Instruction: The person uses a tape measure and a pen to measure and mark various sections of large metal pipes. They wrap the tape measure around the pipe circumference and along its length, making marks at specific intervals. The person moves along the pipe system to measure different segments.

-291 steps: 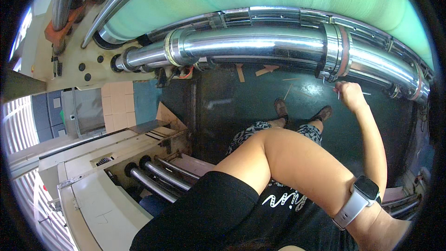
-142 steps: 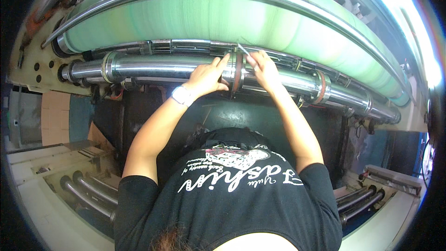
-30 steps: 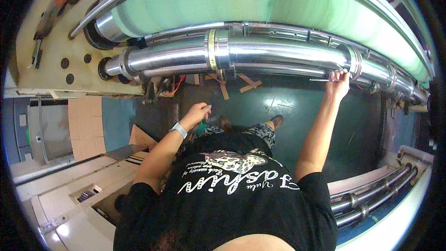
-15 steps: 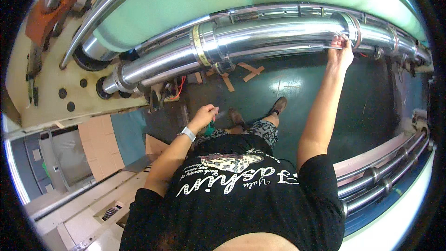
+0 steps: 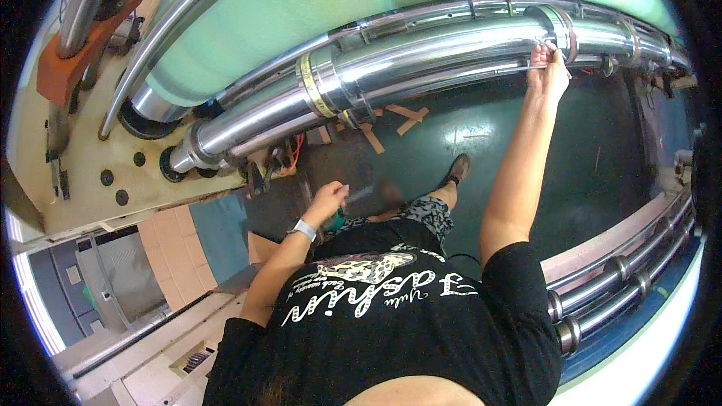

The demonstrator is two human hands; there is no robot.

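My right hand (image 5: 548, 77) is raised to a polished metal roller (image 5: 436, 49), its fingers pinched beside the ring-shaped collar (image 5: 555, 26) on it. A thin metal rod (image 5: 511, 71) runs across these fingers, its kind not clear. My left hand (image 5: 328, 203), with a pale wristband (image 5: 304, 230), hangs low by my waist, fingers curled closed. Something green (image 5: 337, 220) shows under that hand, and a blurred greyish strip (image 5: 361, 195) juts out past its fingertips. I cannot make out what these are. Another collar with a yellow scale band (image 5: 307, 84) sits farther left on the roller.
Behind the roller lies a large pale-green roll (image 5: 331, 7). A cream machine side frame (image 5: 83, 150) stands at left, with an orange bracket (image 5: 60, 79) above. Brown strips (image 5: 370, 137) lie on the dark green floor (image 5: 481, 124). More metal rollers (image 5: 602, 308) are at lower right.
The view has shifted slightly. My right hand stays at the collar, with the rod still across its fingers. My left hand remains low and closed, and one foot is blurred by motion.
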